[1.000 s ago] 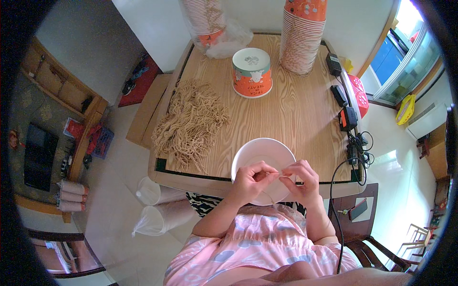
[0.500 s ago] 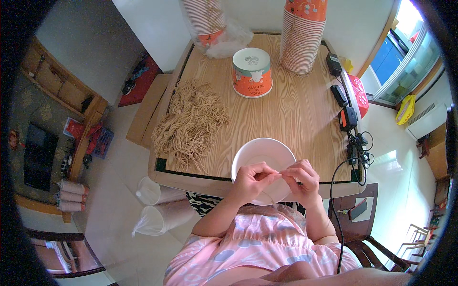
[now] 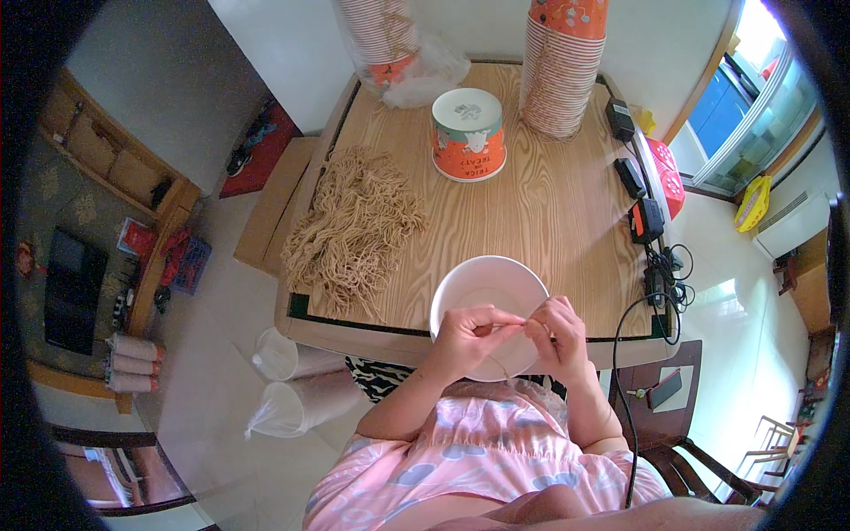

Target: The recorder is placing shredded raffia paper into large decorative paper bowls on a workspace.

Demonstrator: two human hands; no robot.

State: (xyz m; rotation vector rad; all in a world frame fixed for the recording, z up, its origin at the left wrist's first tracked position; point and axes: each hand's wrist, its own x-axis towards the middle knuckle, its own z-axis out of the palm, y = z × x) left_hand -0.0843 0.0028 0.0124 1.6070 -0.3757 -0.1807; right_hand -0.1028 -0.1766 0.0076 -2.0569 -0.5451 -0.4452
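Note:
In front of me a white paper bucket [image 3: 485, 276] stands open side up at the near edge of the table. Over its mouth my left hand [image 3: 474, 334] and my right hand [image 3: 558, 334] meet, thumbs and fingers pinched together. A thin tan cord [image 3: 501, 365] hangs below the fingers against the bucket's wall; its pinched part is mostly hidden by the fingertips. To the left lies a loose heap of tan cords [image 3: 356, 234]. Farther back, an orange and green printed bucket [image 3: 469, 137] sits upside down.
Tall stacks of nested buckets stand at the back right [image 3: 563, 75] and the back left [image 3: 379, 35], the left one in clear plastic. Black power adapters [image 3: 645, 217] and cables line the table's right edge. Wrapped white bucket stacks [image 3: 305, 407] lie on the floor at left.
My right hand has curled and turned slightly, its fingers drawn closer in. The left hand stays pinched in nearly the same place. The bucket and cord heap have not moved.

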